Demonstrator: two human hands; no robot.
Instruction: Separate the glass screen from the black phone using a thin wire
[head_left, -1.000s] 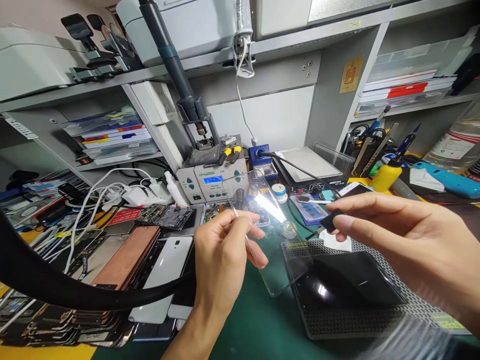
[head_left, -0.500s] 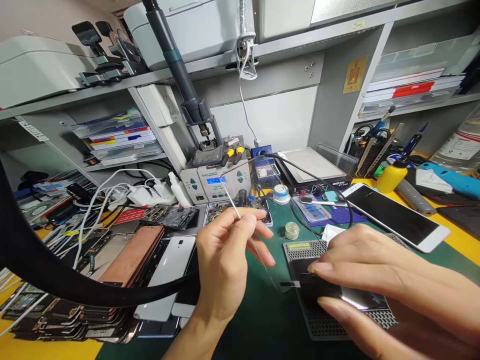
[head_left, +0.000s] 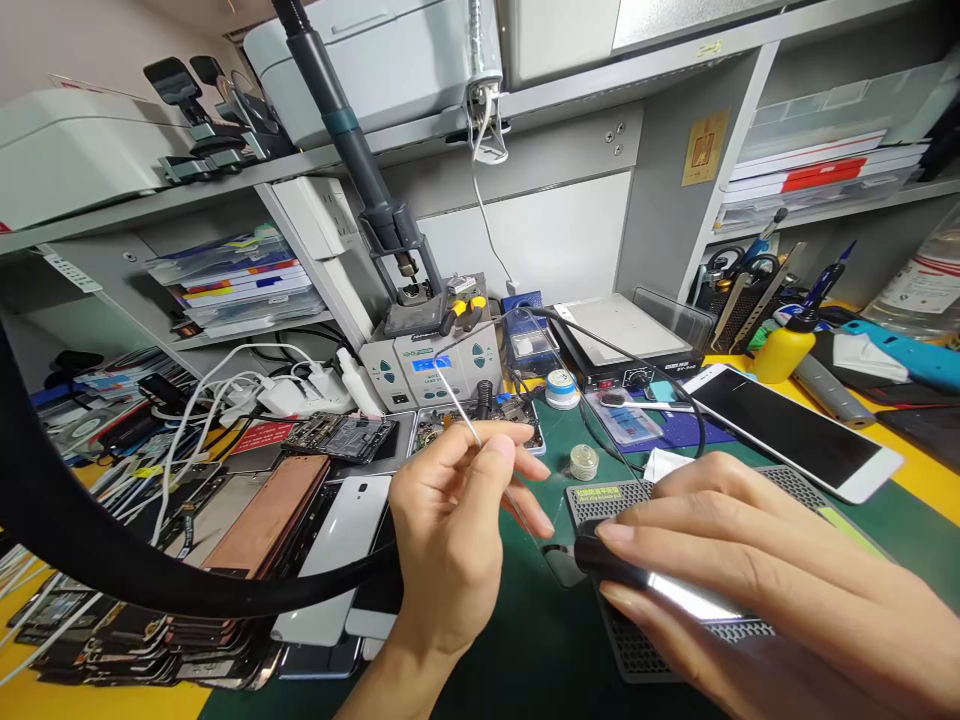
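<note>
My left hand (head_left: 457,530) is closed on a thin, clear, phone-shaped glass panel (head_left: 551,470), tilted up, with a rounded lower corner. Its left edge shows as a bright line running between thumb and fingers. To the right, my right hand (head_left: 750,560) grips a glossy black panel (head_left: 645,575), which looks like a phone screen, between the thumb below and the fingers above. A bright reflection lies along it, and the hand hides much of it. Beneath is a grey perforated anti-slip pad (head_left: 637,645). The glass corner is close to the black panel's left end; I cannot tell whether they touch.
A stack of phone parts (head_left: 255,530) and a black ring-shaped frame (head_left: 187,590) fill the left side. Behind stand a grey station (head_left: 427,375), a small jar (head_left: 584,462) and a flat heating plate (head_left: 626,330). A white phone (head_left: 795,430) lies right.
My right hand has moved slightly left with the black panel, whose left end now looks raised and rounded. More of the pad's right side shows. My left hand has barely shifted.
</note>
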